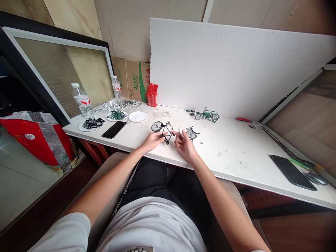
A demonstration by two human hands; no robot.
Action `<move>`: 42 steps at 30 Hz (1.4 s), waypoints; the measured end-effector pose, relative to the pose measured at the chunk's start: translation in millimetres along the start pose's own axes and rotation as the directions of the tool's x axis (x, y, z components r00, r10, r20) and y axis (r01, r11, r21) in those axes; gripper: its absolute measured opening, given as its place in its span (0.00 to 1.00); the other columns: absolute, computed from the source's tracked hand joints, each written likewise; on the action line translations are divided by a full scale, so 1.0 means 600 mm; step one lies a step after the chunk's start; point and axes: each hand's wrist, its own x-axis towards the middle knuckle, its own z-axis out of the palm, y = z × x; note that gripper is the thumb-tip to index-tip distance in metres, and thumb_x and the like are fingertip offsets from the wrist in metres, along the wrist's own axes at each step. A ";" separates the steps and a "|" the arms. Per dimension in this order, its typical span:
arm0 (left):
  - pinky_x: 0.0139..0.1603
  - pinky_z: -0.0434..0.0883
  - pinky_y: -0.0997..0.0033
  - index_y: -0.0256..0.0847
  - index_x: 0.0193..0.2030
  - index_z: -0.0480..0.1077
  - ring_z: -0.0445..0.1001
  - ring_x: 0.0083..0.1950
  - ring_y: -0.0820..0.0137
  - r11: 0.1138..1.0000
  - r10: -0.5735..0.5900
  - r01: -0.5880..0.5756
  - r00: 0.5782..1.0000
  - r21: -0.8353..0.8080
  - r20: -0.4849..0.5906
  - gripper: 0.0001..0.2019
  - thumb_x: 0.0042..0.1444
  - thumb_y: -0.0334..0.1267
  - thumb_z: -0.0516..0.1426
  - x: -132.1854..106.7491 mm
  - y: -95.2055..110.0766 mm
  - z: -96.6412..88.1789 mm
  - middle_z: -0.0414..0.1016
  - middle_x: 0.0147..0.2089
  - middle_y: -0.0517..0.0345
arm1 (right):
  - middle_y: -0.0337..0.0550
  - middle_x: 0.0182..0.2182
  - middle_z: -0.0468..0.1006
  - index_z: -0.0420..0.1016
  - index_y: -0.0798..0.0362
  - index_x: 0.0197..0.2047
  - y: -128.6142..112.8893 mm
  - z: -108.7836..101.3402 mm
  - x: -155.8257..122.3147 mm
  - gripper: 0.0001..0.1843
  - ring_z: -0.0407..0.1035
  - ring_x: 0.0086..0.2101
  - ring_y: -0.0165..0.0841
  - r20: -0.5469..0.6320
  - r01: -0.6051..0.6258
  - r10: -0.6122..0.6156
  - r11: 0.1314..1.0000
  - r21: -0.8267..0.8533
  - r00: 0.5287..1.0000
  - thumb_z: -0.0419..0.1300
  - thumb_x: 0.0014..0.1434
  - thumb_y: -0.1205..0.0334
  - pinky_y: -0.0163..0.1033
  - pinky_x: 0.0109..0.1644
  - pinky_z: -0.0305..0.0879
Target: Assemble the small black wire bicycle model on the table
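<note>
My left hand [154,140] is closed on a black model bicycle frame [168,135] with a spoked rear wheel [156,126] attached, holding it just above the table. Facing it, my right hand [184,145] has its fingers curled in a pinch close to the frame's front end. A thin dark bit shows at those fingertips, too small to name. Just beyond my right hand is a separate black front wheel assembly [192,133], partly hidden by the fingers. Farther back, a green model bicycle [207,114] stands near the white board, with small dark green pieces [190,112] beside it.
At left are a plate [88,129] of black parts, a plate [109,118] of green parts, a white plate [138,117], a phone [114,130] and a water bottle [83,101]. A red box [152,95] stands behind. A dark flat device [292,172] lies at right.
</note>
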 end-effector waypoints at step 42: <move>0.67 0.71 0.50 0.31 0.52 0.80 0.81 0.58 0.55 0.917 -0.156 0.212 0.970 -0.338 0.186 0.18 0.63 0.46 0.66 -0.007 0.008 -0.022 0.82 0.55 0.35 | 0.47 0.37 0.85 0.83 0.53 0.36 0.035 -0.011 0.012 0.26 0.76 0.33 0.33 -0.208 0.078 -0.100 0.991 -0.111 0.973 0.76 0.48 0.38 0.35 0.30 0.60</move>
